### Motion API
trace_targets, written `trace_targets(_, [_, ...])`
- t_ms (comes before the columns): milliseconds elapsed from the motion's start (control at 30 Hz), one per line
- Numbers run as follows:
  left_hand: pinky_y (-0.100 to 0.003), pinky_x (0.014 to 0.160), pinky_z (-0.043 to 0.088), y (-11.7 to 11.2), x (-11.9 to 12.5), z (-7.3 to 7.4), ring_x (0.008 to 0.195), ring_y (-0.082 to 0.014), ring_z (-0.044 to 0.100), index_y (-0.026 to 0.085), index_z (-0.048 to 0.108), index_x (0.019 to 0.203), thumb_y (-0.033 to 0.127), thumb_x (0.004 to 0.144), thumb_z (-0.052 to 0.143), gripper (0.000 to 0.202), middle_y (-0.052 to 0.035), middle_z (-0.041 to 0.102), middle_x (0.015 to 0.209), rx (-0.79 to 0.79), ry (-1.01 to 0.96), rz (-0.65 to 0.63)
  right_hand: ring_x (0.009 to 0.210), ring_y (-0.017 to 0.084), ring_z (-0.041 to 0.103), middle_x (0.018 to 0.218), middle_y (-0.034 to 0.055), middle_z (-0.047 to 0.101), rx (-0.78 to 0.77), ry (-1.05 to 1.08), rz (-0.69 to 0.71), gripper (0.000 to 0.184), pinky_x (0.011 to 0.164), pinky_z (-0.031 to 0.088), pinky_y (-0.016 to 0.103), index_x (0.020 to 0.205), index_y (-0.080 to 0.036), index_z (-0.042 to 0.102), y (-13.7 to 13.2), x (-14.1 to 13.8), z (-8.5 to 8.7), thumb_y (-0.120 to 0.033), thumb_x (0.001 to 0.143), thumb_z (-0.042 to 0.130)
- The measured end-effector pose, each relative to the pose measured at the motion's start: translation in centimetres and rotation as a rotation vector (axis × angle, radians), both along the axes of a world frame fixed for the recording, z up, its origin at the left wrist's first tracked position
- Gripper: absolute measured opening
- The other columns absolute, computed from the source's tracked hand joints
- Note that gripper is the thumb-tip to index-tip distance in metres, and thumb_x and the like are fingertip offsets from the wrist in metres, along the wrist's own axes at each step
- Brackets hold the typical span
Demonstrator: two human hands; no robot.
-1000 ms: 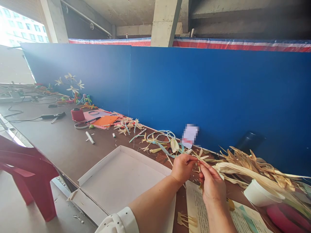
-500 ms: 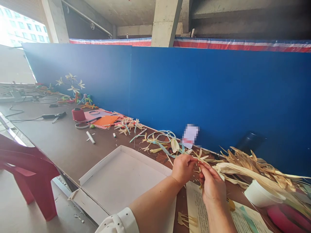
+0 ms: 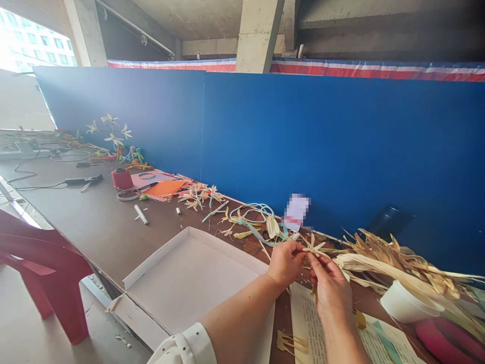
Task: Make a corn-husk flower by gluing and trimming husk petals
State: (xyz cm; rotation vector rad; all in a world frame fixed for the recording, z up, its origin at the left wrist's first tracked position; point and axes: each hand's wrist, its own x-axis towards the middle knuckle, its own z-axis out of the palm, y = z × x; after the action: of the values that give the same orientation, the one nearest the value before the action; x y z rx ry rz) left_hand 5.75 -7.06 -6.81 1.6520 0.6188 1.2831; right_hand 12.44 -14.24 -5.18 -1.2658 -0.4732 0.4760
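Between my two hands is a pale straw-coloured flower (image 3: 313, 245) with narrow pointed petals, made of what looks like dried corn husk. My left hand (image 3: 286, 263) is closed, thumb and forefinger pinching it from the left. My right hand (image 3: 330, 283) pinches its base from the right, the fingertips of both hands nearly touching. The exact grip at the base is partly hidden by the fingers. Just beyond lie husk flowers and pale blue strips (image 3: 257, 233). Dried husks (image 3: 401, 260) are heaped to the right of my right hand.
An open white cardboard box (image 3: 197, 283) lies left of my hands. A white cup (image 3: 409, 302) and printed paper (image 3: 308, 323) are at the right. Farther left sit red thread (image 3: 122, 179), orange paper (image 3: 166, 188) and a corded tool (image 3: 83, 180). A blue partition (image 3: 303, 136) borders the table.
My fingertips have shifted slightly at the flower's base, and more of its petals show now. Both hands stay in nearly the same place.
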Motion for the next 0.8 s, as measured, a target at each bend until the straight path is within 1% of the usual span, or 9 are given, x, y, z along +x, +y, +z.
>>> trace_targets(100, [-0.022, 0.069, 0.047, 0.0, 0.1, -0.2, 0.072, -0.013, 0.062, 0.017, 0.07, 0.081, 0.018, 0.076, 0.061, 0.011, -0.0013, 0.07, 0.078, -0.022, -0.003, -0.028, 0.05, 0.007, 0.037, 0.062, -0.0041, 0.056, 0.026, -0.013, 0.016, 0.041, 0.043, 0.03, 0.019, 0.084, -0.018, 0.07, 0.0, 0.3, -0.1, -0.042, 0.053, 0.084])
trace_targets(233, [-0.023, 0.074, 0.048, 0.0, 0.2, -0.1, 0.076, -0.0132, 0.063, 0.018, 0.071, 0.083, 0.016, 0.076, 0.059, 0.014, -0.0014, 0.071, 0.081, -0.047, -0.014, -0.099, 0.048, 0.008, 0.037, 0.056, -0.0053, 0.053, 0.009, -0.017, 0.025, 0.049, 0.042, 0.028, 0.02, 0.094, -0.019, 0.069, 0.0, 0.9, -0.4, -0.043, 0.054, 0.083])
trace_targets(300, [-0.023, 0.076, 0.048, -0.1, 0.1, 0.1, 0.076, -0.0134, 0.063, 0.018, 0.072, 0.083, 0.016, 0.076, 0.059, 0.015, -0.0017, 0.072, 0.082, -0.03, -0.003, -0.116, 0.047, 0.008, 0.037, 0.057, -0.0048, 0.055, 0.011, -0.016, 0.013, 0.051, 0.041, 0.028, 0.021, 0.094, -0.018, 0.069, 0.0, 1.2, -0.5, -0.044, 0.053, 0.084])
trace_targets(400, [-0.024, 0.077, 0.049, -0.2, 0.0, 0.3, 0.078, -0.0141, 0.064, 0.017, 0.073, 0.086, 0.016, 0.077, 0.059, 0.016, -0.0028, 0.072, 0.083, -0.01, -0.005, -0.139, 0.047, 0.007, 0.039, 0.063, -0.0034, 0.058, 0.035, -0.03, 0.004, 0.048, 0.042, 0.03, 0.021, 0.09, -0.018, 0.068, 0.0, 1.4, -0.5, -0.044, 0.053, 0.083])
trace_targets(567, [-0.024, 0.075, 0.049, -0.4, 0.1, 0.4, 0.08, -0.0147, 0.064, 0.017, 0.072, 0.094, 0.022, 0.077, 0.063, 0.02, -0.0044, 0.072, 0.09, -0.076, -0.055, -0.229, 0.049, 0.008, 0.04, 0.065, -0.0017, 0.059, 0.049, -0.072, -0.016, 0.044, 0.042, 0.031, 0.02, 0.088, -0.017, 0.068, 0.0, 1.3, -0.3, -0.045, 0.057, 0.081])
trace_targets(633, [-0.023, 0.073, 0.048, -0.3, 0.1, 0.3, 0.078, -0.0144, 0.064, 0.018, 0.073, 0.092, 0.024, 0.077, 0.064, 0.019, -0.004, 0.072, 0.087, -0.051, -0.023, -0.219, 0.049, 0.008, 0.04, 0.063, -0.0016, 0.059, 0.054, -0.048, -0.019, 0.045, 0.042, 0.031, 0.02, 0.087, -0.017, 0.067, -0.1, 1.2, -0.2, -0.045, 0.055, 0.082])
trace_targets(800, [-0.023, 0.07, 0.045, -0.2, -0.1, 0.3, 0.073, -0.0136, 0.061, 0.018, 0.074, 0.083, 0.022, 0.077, 0.064, 0.013, -0.0026, 0.072, 0.079, 0.039, 0.031, -0.111, 0.048, 0.008, 0.039, 0.059, -0.0034, 0.055, 0.031, -0.069, -0.006, 0.047, 0.042, 0.031, 0.02, 0.09, -0.017, 0.067, -0.2, 1.2, -0.2, -0.046, 0.055, 0.082])
